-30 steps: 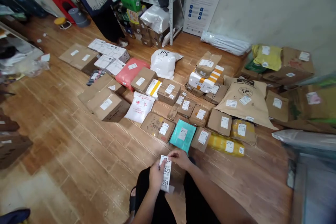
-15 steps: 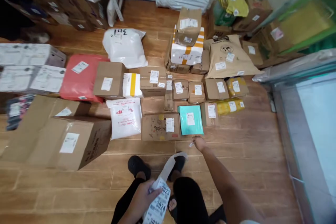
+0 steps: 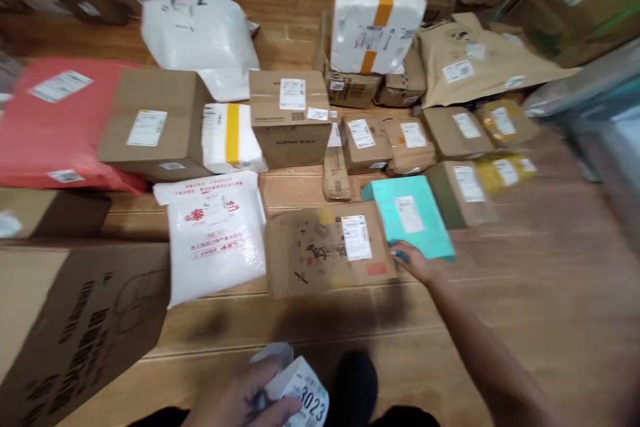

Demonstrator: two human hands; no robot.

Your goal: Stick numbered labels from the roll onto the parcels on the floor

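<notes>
My left hand (image 3: 260,387), low in the view, is closed round a strip of printed number labels (image 3: 310,400); the number 3023 faces up. My right hand (image 3: 413,261) reaches to the near left corner of a flat teal package (image 3: 415,217), its fingers pinched together at that corner. What lies between those fingertips is too small to make out. Left of them is a flat brown carton (image 3: 320,267) with a white shipping label. A white bubble mailer (image 3: 215,240) with red print lies further left.
Several small brown boxes (image 3: 367,143) and yellow-wrapped parcels (image 3: 505,170) stand behind the teal package. A red parcel (image 3: 65,120) and a large carton (image 3: 100,320) are at the left. A white box with orange tape (image 3: 377,30) is stacked at the back. Wooden floor (image 3: 525,307) shows at the right.
My view has come lower and closer to the parcels. My right hand, which pinched a small white label in front of the teal package, now meets its corner. My left hand keeps the label strip.
</notes>
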